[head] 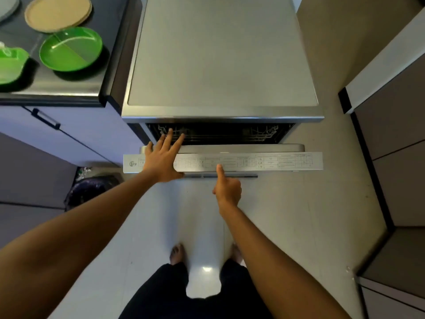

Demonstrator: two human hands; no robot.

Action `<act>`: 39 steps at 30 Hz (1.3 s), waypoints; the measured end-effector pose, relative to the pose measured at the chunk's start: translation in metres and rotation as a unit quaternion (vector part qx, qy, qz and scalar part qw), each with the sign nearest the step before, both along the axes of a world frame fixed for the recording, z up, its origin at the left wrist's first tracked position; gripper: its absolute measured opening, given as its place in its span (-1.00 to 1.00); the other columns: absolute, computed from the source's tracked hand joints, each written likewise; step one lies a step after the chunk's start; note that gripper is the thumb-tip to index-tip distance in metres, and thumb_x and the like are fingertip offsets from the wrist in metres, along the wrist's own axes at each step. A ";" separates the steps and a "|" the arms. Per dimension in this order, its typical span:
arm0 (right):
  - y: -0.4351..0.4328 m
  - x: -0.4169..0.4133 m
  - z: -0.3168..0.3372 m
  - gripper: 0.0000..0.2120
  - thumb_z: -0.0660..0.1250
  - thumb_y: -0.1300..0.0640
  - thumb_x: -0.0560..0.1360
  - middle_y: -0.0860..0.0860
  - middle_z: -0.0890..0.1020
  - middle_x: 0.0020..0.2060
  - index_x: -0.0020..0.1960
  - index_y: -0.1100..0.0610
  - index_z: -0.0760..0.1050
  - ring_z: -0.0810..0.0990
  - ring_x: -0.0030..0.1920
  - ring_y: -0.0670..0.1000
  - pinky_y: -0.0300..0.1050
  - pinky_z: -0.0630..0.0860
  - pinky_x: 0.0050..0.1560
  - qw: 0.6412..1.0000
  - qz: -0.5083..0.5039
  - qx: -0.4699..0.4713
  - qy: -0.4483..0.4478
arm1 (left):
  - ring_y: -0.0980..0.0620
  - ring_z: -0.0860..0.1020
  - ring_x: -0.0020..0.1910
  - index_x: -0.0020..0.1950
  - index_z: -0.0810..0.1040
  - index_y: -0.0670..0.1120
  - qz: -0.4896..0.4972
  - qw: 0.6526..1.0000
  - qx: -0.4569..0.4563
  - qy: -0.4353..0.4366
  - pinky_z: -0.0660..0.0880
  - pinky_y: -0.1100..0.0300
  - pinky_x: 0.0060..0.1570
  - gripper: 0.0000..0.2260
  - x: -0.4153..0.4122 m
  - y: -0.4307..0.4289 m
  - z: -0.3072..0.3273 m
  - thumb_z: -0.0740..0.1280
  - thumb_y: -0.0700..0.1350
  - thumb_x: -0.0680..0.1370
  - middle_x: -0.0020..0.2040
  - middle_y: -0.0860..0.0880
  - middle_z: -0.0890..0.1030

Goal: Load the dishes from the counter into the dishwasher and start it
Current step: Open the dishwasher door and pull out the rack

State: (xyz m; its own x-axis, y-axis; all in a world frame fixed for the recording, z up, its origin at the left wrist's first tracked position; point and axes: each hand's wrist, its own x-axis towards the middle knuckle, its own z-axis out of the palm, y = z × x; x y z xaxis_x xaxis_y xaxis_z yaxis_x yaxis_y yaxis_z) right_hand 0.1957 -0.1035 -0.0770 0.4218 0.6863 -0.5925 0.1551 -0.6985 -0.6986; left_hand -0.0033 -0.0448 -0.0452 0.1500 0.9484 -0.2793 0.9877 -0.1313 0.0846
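A steel dishwasher (220, 65) stands straight ahead with its door (287, 161) tilted partly open, so the dark racks show in the gap. My left hand (164, 157) lies flat with spread fingers on the top edge of the door, over the control panel's left end. My right hand (226, 186) has its fingers curled and one digit stretched out, its tip touching the control panel near the middle. On the dark counter (69, 86) at the left sit a green plate (71, 49), a beige plate (58, 12) and a green dish (10, 65) cut off by the frame.
A white cabinet with a dark handle (46, 118) runs under the counter. A dark bin bag (92, 187) sits on the floor left of the door. Brown cabinets (395, 157) line the right side. My bare feet stand on the pale tiled floor (299, 226).
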 end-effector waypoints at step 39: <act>-0.246 0.084 -0.214 -0.77 0.48 -0.04 0.41 -0.01 0.62 0.00 0.03 0.00 0.58 0.60 0.06 0.09 -0.08 0.51 0.01 0.776 0.552 0.018 -0.305 | -0.14 0.32 0.35 0.28 0.36 0.12 0.080 0.962 -0.257 -0.047 0.33 -0.24 0.29 -0.55 0.056 -0.339 -0.228 0.38 0.23 0.47 0.30 0.01 0.37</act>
State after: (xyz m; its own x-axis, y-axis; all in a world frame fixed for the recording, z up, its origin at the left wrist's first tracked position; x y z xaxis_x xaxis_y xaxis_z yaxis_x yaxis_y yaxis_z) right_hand 0.2801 -0.3493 -0.2910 -0.2397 0.8408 -0.4853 0.9546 0.1130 -0.2757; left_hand 0.0530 -0.3833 -0.2732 0.0619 0.7022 -0.7093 0.9766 0.1042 0.1884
